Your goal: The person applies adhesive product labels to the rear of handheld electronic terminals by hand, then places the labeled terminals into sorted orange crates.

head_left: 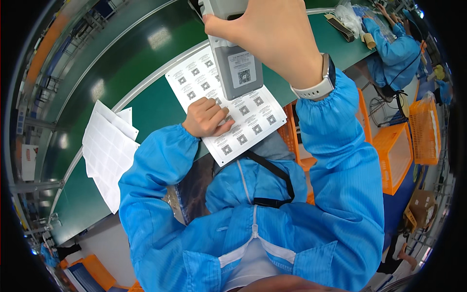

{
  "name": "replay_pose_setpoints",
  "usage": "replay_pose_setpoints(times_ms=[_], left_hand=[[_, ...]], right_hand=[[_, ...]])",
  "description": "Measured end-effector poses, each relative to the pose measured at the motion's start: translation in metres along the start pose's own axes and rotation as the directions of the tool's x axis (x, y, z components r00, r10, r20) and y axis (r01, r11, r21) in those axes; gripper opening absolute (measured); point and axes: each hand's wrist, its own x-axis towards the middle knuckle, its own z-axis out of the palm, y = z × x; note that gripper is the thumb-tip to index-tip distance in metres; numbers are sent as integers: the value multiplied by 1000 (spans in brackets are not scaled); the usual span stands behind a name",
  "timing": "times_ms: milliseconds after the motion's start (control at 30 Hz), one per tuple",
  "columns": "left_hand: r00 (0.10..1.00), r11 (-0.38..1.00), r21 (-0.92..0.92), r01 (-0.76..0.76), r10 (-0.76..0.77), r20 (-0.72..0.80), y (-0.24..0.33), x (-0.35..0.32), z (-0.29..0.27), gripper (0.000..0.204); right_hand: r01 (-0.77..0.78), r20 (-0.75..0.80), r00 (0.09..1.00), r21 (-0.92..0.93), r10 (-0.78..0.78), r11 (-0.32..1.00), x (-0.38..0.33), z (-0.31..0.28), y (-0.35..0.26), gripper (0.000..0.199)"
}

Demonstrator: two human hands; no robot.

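My right hand (272,36) grips a grey plastic device (222,62) from above and the right, thumb along its left side. The device has a rounded rectangular body with a white code label (242,69) on its face. Its upper end runs out of the picture. Below it lies a white sheet of labels (247,136) printed with rows of square codes. My left hand (206,118) rests on this sheet, just left of the device's lower end. Its fingers are curled in, and what they hold, if anything, is hidden.
Several white sheets (109,148) lie overlapped at the left on the green table (151,104). A green conveyor surface (160,36) runs behind a metal rail. Another person in blue (389,53) works at the far right, near plastic bags (348,19). Orange crates (395,158) stand to the right.
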Motion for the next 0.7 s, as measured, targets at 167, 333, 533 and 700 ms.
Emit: replay_pose_setpoints(times_ms=[167,333,533,700], left_hand=[[984,983,-57,175,-172,54,6,13,-11,57],[796,422,-788,448,-589,137,44,56,-25,119],[553,-165,-685,709,-472,687,63,108,-41,88],[524,154,-631,760,-720,456,86,136,3,80]], right_hand=[[-29,22,999,94,27,995,-14,-31,-4,65],[15,48,998,357,-35,934,-27,-62,10,73],[-141,127,988,548,84,824,-70,-79,34,79],[-239,37,919,843,392,481,-143,-53,89,106]])
